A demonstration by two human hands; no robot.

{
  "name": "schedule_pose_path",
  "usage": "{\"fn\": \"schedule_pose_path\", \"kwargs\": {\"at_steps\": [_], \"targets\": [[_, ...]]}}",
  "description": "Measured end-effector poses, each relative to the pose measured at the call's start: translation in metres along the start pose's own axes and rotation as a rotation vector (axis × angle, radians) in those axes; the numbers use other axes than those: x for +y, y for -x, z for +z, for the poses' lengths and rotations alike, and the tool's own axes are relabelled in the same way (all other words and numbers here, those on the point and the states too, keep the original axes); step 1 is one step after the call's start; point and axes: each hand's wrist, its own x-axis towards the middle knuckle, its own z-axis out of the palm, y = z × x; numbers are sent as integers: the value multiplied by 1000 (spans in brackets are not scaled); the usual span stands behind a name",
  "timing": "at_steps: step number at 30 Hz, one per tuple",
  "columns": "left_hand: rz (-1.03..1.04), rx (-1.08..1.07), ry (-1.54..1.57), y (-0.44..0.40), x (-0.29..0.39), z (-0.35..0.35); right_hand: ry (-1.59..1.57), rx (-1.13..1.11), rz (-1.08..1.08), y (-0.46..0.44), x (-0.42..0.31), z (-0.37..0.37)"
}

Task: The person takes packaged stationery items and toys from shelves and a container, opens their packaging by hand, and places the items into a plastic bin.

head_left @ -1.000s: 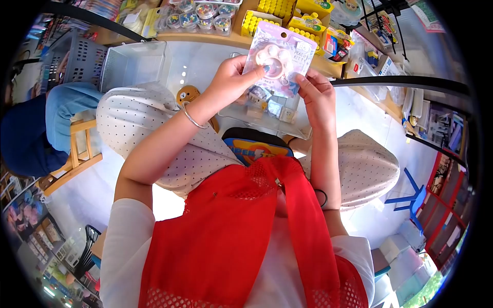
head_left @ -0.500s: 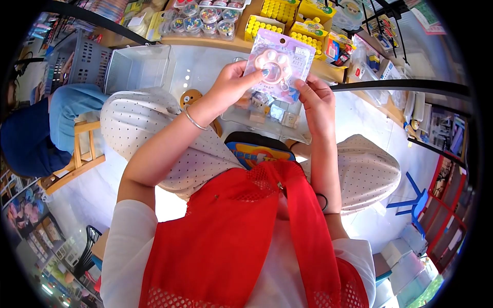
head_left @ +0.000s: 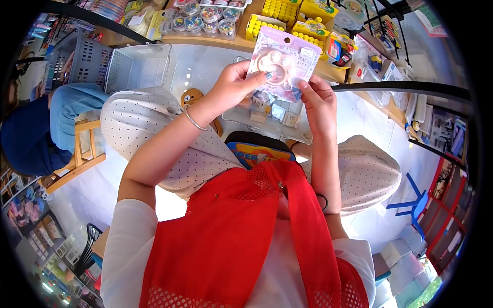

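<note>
Both hands hold up a pale pink and lilac packet [head_left: 304, 64] that has a paw-shaped item showing on its front, a white price label and a hang hole at the top. My left hand [head_left: 233, 86] is closed on its left edge, thumb lying across the front. At the lower right corner, my right hand [head_left: 319, 102] pinches it between thumb and fingers. Beneath the packet stands a clear plastic bin [head_left: 241, 119] with several small packaged items [head_left: 277, 113] in it, partly hidden by the packet and hands.
Yellow boxes of yellow-capped tubes [head_left: 308, 28] and tubs of coloured pins [head_left: 209, 18] line the shelf ahead. A clear basket [head_left: 137, 66] and a grey basket [head_left: 88, 64] stand left, near a seated person [head_left: 31, 131] on a wooden stool [head_left: 82, 154]. A blue stool [head_left: 413, 203] is right.
The packet has shifted slightly right and tilted, so its label and lettering show more clearly. Both hands keep their hold on it.
</note>
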Motion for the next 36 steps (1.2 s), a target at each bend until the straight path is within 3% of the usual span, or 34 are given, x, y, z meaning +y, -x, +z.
{"fn": "schedule_pose_path", "kwargs": {"at_steps": [6, 18, 29, 32, 36], "targets": [[43, 52, -60, 2, 4, 3, -53, 0, 34, -3, 4, 1], [-165, -33, 130, 3, 19, 3, -78, -11, 39, -3, 3, 1], [-142, -55, 61, 2, 15, 2, -127, -44, -27, -4, 5, -3], [-151, -8, -1, 3, 14, 1, -163, -28, 12, -5, 6, 1], [-170, 41, 52, 3, 8, -1, 15, -80, 134, -2, 12, 6]]}}
